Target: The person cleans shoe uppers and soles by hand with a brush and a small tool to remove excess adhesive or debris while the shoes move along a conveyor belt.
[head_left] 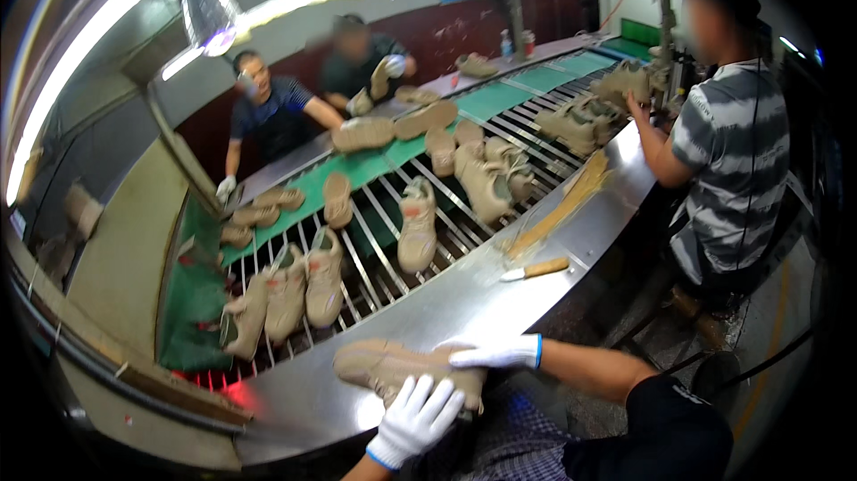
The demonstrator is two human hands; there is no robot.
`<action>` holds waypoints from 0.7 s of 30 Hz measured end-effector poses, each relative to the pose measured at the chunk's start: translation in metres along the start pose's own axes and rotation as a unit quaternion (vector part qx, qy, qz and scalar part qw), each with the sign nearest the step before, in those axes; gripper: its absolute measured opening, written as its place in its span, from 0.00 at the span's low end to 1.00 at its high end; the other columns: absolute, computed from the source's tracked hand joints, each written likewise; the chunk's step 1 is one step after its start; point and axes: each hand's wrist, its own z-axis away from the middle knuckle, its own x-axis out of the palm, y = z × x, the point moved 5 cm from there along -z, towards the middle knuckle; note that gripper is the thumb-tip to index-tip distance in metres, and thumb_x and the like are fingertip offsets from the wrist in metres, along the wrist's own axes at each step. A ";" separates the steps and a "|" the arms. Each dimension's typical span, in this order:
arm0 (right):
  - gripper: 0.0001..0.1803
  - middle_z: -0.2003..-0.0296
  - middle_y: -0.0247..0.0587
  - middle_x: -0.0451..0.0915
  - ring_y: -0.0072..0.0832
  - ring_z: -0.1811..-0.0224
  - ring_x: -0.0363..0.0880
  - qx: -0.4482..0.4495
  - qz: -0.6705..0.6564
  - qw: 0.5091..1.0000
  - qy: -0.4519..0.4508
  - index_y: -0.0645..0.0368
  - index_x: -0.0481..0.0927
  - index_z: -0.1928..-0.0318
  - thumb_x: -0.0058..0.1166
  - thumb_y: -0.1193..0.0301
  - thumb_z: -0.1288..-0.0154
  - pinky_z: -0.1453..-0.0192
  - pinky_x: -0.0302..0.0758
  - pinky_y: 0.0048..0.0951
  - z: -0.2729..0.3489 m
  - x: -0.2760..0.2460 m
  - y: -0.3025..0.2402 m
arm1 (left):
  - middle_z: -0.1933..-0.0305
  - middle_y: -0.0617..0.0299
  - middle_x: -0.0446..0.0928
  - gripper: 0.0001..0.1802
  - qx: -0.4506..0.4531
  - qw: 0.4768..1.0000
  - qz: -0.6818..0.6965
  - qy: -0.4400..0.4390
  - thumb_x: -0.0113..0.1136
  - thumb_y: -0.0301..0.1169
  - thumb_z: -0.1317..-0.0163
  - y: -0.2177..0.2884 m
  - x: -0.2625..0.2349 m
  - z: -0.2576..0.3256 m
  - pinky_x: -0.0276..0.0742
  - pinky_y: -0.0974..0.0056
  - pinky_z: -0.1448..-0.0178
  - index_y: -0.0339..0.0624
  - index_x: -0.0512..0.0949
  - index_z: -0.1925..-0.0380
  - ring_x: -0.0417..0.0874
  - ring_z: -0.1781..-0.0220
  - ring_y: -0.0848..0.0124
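Observation:
A tan lace-up shoe [384, 363] lies tipped on its side at the near edge of the metal counter, toe to the left. Both of my hands wear white knit gloves with blue cuffs. My left hand [414, 421] rests its fingers across the shoe's upper from the near side. At the heel end, my right hand [498, 353] grips the shoe from the far side, its thumb hidden. Beyond the shoe, a wooden-handled tool [536, 269] with a pale tip lies on the counter.
A slatted metal conveyor [366, 253] carries several tan shoes, with a green belt [357, 169] behind it. A long tan strip [564, 206] lies on the metal counter [486, 302]. Two people work across the line; a person in a striped shirt [736, 151] handles shoes at the right.

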 end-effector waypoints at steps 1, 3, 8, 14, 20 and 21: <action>0.36 0.27 0.51 0.74 0.35 0.24 0.70 -0.016 -0.039 0.999 0.001 0.63 0.67 0.21 0.54 0.52 0.17 0.19 0.64 0.34 0.003 0.005 -0.006 | 0.45 0.52 0.85 0.23 0.012 1.000 -0.009 0.001 0.70 0.36 0.45 0.002 -0.004 0.000 0.86 0.48 0.43 0.40 0.85 0.48 0.87 0.49 0.53; 0.34 0.28 0.49 0.74 0.32 0.25 0.71 -0.024 -0.163 0.986 0.009 0.66 0.67 0.22 0.53 0.56 0.16 0.19 0.65 0.34 -0.002 0.014 -0.003 | 0.44 0.54 0.86 0.23 0.030 0.999 0.004 -0.027 0.69 0.38 0.43 -0.014 -0.029 -0.026 0.87 0.51 0.42 0.41 0.86 0.48 0.88 0.47 0.55; 0.27 0.32 0.49 0.79 0.30 0.30 0.77 -0.036 -0.420 0.898 0.126 0.69 0.72 0.26 0.48 0.64 0.14 0.23 0.72 0.34 -0.021 0.019 -0.002 | 0.43 0.56 0.83 0.24 0.154 0.970 0.049 -0.181 0.62 0.38 0.35 -0.073 -0.025 -0.069 0.85 0.56 0.39 0.41 0.80 0.41 0.86 0.43 0.59; 0.23 0.35 0.49 0.82 0.34 0.33 0.80 -0.219 0.022 0.953 0.209 0.64 0.76 0.30 0.49 0.64 0.15 0.26 0.74 0.33 -0.065 -0.131 -0.082 | 0.38 0.51 0.80 0.27 0.118 0.950 0.036 -0.288 0.66 0.39 0.37 -0.183 -0.021 -0.152 0.83 0.51 0.36 0.42 0.78 0.39 0.84 0.40 0.52; 0.27 0.43 0.53 0.85 0.50 0.39 0.84 -0.087 0.356 0.842 0.396 0.57 0.83 0.39 0.58 0.51 0.27 0.33 0.79 0.46 -0.128 -0.386 -0.108 | 0.51 0.51 0.85 0.23 -0.014 0.952 0.072 -0.297 0.69 0.48 0.34 -0.287 0.045 -0.197 0.84 0.51 0.46 0.43 0.82 0.50 0.87 0.50 0.51; 0.27 0.42 0.55 0.85 0.51 0.39 0.84 -0.028 0.338 0.833 0.438 0.57 0.82 0.38 0.58 0.53 0.28 0.33 0.79 0.47 -0.128 -0.431 -0.100 | 0.53 0.51 0.83 0.23 0.001 0.967 0.084 -0.242 0.70 0.46 0.35 -0.302 0.070 -0.224 0.83 0.51 0.48 0.42 0.81 0.49 0.86 0.51 0.50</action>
